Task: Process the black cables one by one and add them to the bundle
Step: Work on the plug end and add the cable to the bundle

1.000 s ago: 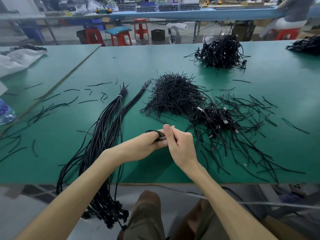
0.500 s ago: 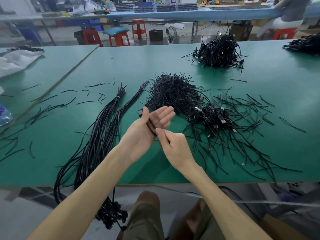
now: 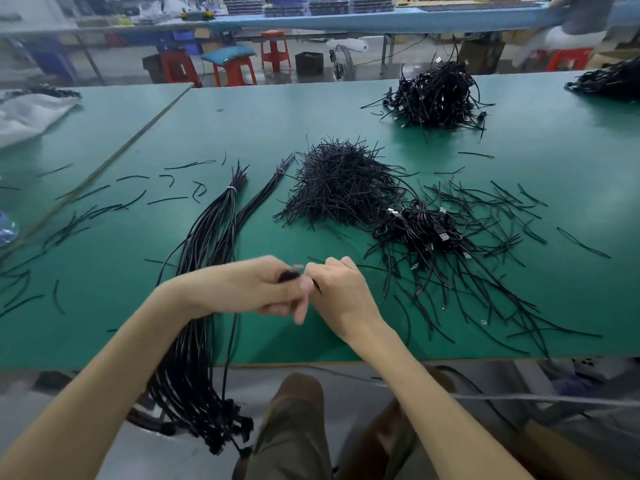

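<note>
While the person sits at the green table (image 3: 311, 116), both hands meet just above its near edge. The left hand (image 3: 249, 289) has its fingers curled round a black cable (image 3: 286, 274), which shows as a small dark loop poking out of the fist. The right hand (image 3: 343, 292) touches the left one, and its fingers are curled too, pinching a thin black bit of the same cable. Something small and pale sits between the two hands, but it is too blurry to tell what it is.

Just to the left lies the bundle (image 3: 207, 271), under the left arm. It is a thick bunch of long, shiny black cables held together near the far end by a white tie (image 3: 231, 189). Its near end hangs over the table edge, with dark plugs at the tips. A thinner bunch (image 3: 263, 192) lies right beside it.

To the right sits a heap of short black strips (image 3: 343, 185). Next to that is a pile of coiled cables (image 3: 419, 230) with silver plugs. Loose black strips lie all around.
</note>
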`<state>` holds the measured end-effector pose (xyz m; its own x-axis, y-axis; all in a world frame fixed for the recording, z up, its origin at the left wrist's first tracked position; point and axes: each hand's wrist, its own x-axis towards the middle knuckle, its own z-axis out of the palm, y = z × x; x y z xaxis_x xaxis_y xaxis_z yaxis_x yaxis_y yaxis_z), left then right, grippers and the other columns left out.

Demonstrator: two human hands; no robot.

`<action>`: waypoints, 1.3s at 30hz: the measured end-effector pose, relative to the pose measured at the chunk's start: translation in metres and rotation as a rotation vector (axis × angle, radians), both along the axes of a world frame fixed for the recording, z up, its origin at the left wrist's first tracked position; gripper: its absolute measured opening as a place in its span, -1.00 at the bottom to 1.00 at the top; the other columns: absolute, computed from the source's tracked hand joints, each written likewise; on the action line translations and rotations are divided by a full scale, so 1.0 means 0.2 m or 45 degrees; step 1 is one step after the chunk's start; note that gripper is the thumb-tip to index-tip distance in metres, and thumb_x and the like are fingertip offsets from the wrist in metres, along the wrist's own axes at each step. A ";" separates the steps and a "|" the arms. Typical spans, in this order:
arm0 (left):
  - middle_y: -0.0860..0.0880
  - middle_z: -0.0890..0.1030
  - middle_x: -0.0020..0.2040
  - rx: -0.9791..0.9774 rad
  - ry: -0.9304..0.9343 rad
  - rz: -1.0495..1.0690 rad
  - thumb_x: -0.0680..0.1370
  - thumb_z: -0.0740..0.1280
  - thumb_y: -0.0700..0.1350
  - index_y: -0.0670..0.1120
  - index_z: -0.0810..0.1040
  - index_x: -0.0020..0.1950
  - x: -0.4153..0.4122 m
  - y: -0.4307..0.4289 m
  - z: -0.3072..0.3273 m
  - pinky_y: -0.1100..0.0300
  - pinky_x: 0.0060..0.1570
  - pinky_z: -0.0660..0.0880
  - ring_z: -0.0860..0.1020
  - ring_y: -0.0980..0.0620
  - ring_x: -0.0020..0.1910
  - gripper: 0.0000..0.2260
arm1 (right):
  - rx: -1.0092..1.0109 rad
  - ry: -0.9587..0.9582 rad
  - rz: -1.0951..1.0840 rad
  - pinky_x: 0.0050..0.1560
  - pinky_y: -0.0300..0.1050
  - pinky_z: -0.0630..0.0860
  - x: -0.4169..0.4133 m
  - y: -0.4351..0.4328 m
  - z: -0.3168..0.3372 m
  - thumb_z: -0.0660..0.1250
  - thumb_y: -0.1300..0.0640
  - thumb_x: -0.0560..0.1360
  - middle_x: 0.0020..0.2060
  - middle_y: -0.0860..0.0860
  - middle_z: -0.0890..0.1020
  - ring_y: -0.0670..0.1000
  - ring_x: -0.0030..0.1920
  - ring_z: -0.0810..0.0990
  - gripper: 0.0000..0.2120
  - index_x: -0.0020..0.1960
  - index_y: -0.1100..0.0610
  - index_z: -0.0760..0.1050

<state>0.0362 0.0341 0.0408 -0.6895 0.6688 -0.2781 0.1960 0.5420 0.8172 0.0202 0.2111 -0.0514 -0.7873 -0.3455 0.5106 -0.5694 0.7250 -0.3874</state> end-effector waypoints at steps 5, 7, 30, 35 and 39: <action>0.07 0.47 -0.38 -0.440 0.196 0.015 0.71 0.15 0.09 -0.04 0.63 -0.14 0.01 0.09 -0.07 0.34 -0.35 0.33 0.38 0.18 -0.47 -0.61 | 0.045 0.070 0.072 -0.24 0.00 0.42 0.01 0.01 -0.02 0.30 0.23 0.42 -0.46 0.06 0.50 0.14 -0.39 0.43 -0.85 -0.30 0.16 0.41; 0.05 0.51 -0.31 -0.409 0.273 0.067 0.70 0.16 0.10 0.02 0.60 -0.18 0.01 0.11 -0.09 0.35 -0.30 0.36 0.42 0.19 -0.41 -0.64 | -0.045 0.130 0.018 -0.19 -0.01 0.34 0.00 0.02 -0.01 0.20 0.09 0.50 -0.44 0.05 0.50 0.13 -0.37 0.42 -0.78 -0.29 0.13 0.36; 0.05 0.54 0.43 0.686 -0.115 0.599 0.68 0.08 0.14 -0.06 0.45 0.49 0.03 0.17 -0.28 0.24 0.46 0.30 0.46 0.18 0.44 -0.53 | -0.461 0.265 -0.026 -0.18 0.01 0.47 0.06 0.02 0.03 0.14 0.16 0.69 -0.33 0.04 0.54 0.01 -0.30 0.42 -0.66 -0.21 0.23 0.49; -0.13 0.59 0.38 1.283 -0.443 0.793 0.75 0.06 0.04 -0.24 0.46 0.45 -0.02 0.24 -0.29 0.09 0.35 0.49 0.54 -0.07 0.40 -0.55 | -0.380 0.252 -0.028 -0.17 0.08 0.53 0.07 0.01 0.03 0.18 0.17 0.68 -0.29 0.10 0.60 0.12 -0.25 0.52 -0.67 -0.17 0.29 0.55; 0.02 0.71 -0.02 1.616 -0.584 1.086 0.76 0.04 -0.07 -0.18 0.54 0.23 -0.11 0.21 -0.22 0.15 0.02 0.56 0.70 0.04 -0.03 -0.68 | -0.319 0.179 -0.018 -0.22 0.00 0.49 0.08 0.01 0.03 0.27 0.18 0.67 -0.34 0.07 0.57 0.09 -0.30 0.48 -0.72 -0.16 0.28 0.55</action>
